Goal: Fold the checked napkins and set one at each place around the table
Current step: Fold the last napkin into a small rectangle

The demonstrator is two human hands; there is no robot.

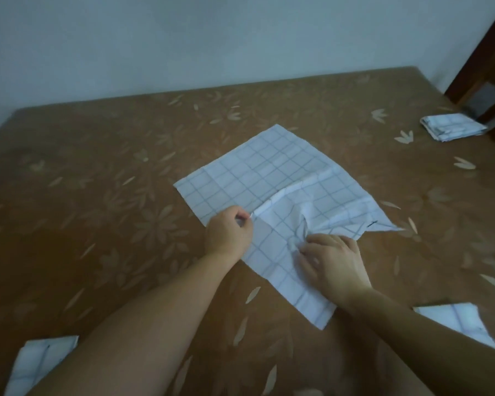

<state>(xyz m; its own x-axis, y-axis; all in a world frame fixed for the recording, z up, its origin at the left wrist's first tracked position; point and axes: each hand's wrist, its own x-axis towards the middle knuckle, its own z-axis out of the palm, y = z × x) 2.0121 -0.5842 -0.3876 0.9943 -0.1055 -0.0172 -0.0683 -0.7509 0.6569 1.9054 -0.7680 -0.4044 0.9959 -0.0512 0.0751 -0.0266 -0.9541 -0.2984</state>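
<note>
At the centre of the brown leaf-patterned tabletop (103, 172), a checked napkin (269, 172) is lying partly opened, its far half flat and its near half rumpled, with a raised crease running from about 9 o'clock toward 3 o'clock across the cloth. The left hand (229, 234) is sitting at the napkin's 9 o'clock edge, fingers curled and pinching the cloth at the end of that crease. The right hand (333, 264) is resting on the near half at about 5 o'clock, fingers spread and pressing down on bunched fabric; it is flat, not gripping. Both hands are touching the cloth. Judging by the wrinkles and the way the edge is lifting, the material is thin, light and limp; it is likely holding no shape unaided and sliding easily on the smooth cover, so corners and hemmed edges are looking like the best places to take hold, with one palm anchoring. A folded napkin (452, 128) is lying at 2 o'clock near the far right edge. Two more checked pieces are showing at 7 o'clock (40, 364) and 4 o'clock (457, 318), partly hidden by the forearms; whether they are fully folded is unclear.
</note>
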